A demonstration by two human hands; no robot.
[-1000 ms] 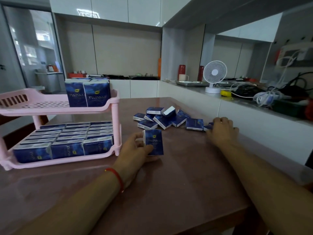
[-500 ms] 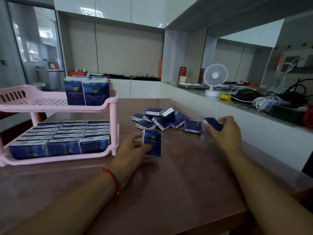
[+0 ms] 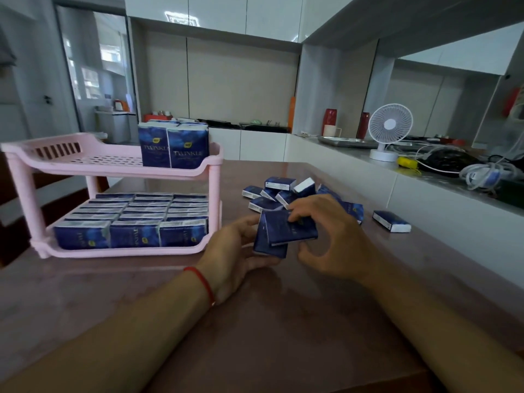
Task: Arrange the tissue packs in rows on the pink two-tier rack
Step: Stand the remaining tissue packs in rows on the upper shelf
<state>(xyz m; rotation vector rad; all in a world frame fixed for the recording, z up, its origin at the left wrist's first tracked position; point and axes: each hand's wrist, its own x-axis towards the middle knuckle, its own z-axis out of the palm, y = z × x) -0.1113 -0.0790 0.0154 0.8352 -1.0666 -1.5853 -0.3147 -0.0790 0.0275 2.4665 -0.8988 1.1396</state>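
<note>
Bare forearms; red string bracelet point(image 3: 202, 282) on left wrist.

head-worn view, angled down, close tabletop point(image 3: 283, 321)

Two tissue packs point(image 3: 286, 232) held between the hands, motion-blurred; print unreadable, the rear one mostly covered by the front one. Right hand point(image 3: 330, 236) fingers mask the front pack's upper edge and part of the loose pile point(image 3: 279, 192) behind. Left hand point(image 3: 232, 252) palm hidden behind the packs. Both forearms cut off by the bottom edge. Pink rack point(image 3: 119, 165): left end cropped; lower-tier rear rows show tops only. Worktop point(image 3: 255, 321) near edge out of frame. Cable tangle point(image 3: 487, 174) indistinct.
</note>
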